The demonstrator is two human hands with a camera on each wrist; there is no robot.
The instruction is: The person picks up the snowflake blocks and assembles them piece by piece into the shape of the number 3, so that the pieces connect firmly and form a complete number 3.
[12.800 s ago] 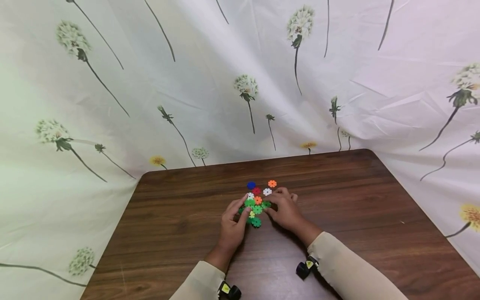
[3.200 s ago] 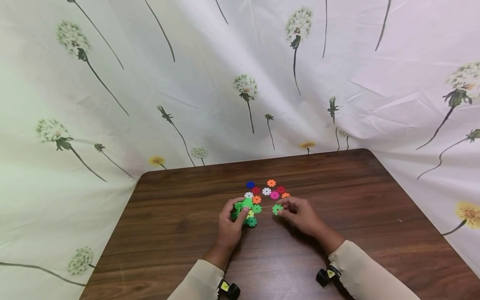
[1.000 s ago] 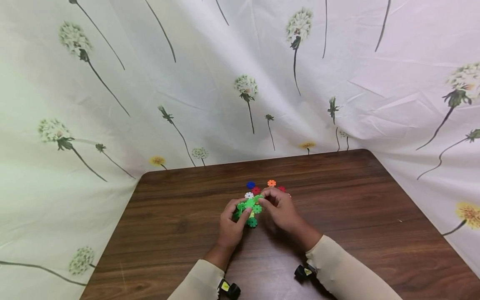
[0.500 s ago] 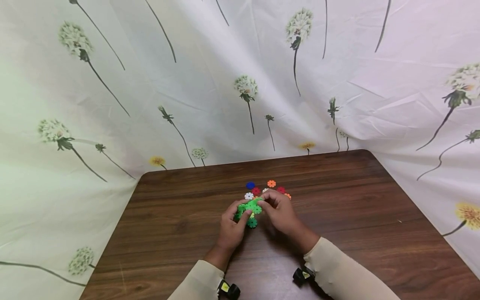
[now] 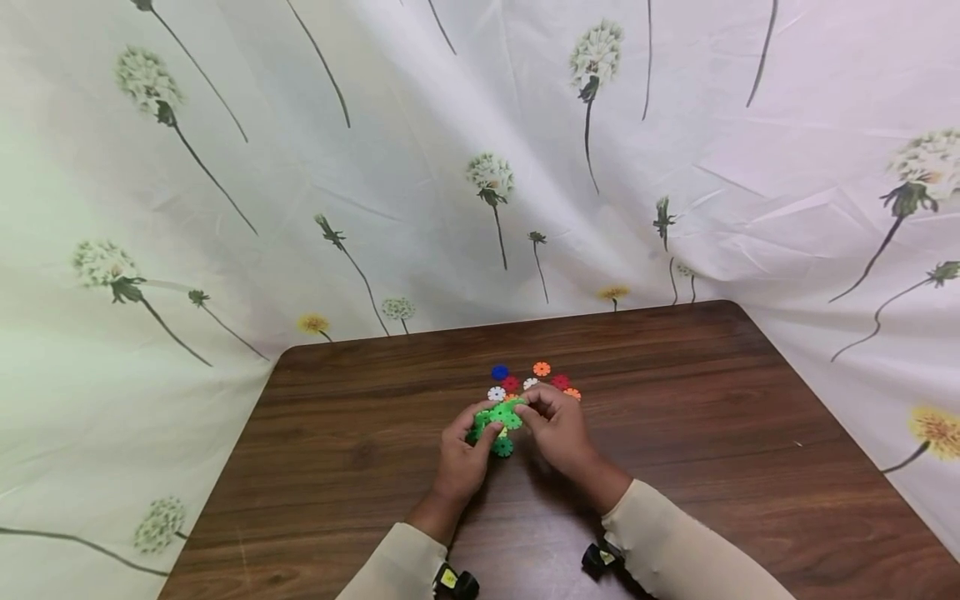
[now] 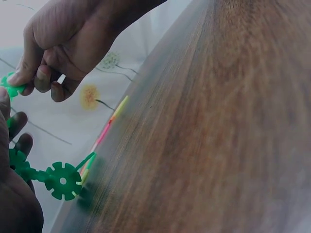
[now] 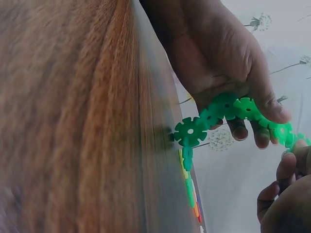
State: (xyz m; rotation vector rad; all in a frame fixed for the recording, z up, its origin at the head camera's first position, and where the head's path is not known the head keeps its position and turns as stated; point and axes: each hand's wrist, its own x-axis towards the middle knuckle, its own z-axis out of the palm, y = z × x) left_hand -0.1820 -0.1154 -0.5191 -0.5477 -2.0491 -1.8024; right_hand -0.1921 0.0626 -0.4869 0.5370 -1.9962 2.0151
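Fingers bent and thumb pressed over it, the left hand (image 5: 461, 458) gripped a curved chain of slotted green plastic discs (image 5: 504, 414) by its left side. Nearer me than the chain, a cream sleeve (image 5: 397, 562) covered that forearm, with a small black camera (image 5: 456, 584) at the wrist. As far as I could see, the chain arched just above the brown wood-grain table (image 5: 360, 433), its darker green end disc (image 5: 502, 447) hanging at the near side; I couldn't tell whether that end touched the wood.

Just beyond the chain, from left to right, lay a round white slotted disc (image 5: 497, 393), a blue one (image 5: 500, 372), a red one (image 5: 510, 383), a second white one (image 5: 530, 383) partly hidden by fingers, and an orange one (image 5: 542, 368). At the chain's right end, the right hand (image 5: 558, 429) pinched a bright green disc between thumb and fingertips; how firmly it was joined, I couldn't tell. Further right of the chain lay another red disc (image 5: 560, 382) and another orange disc (image 5: 572, 394).
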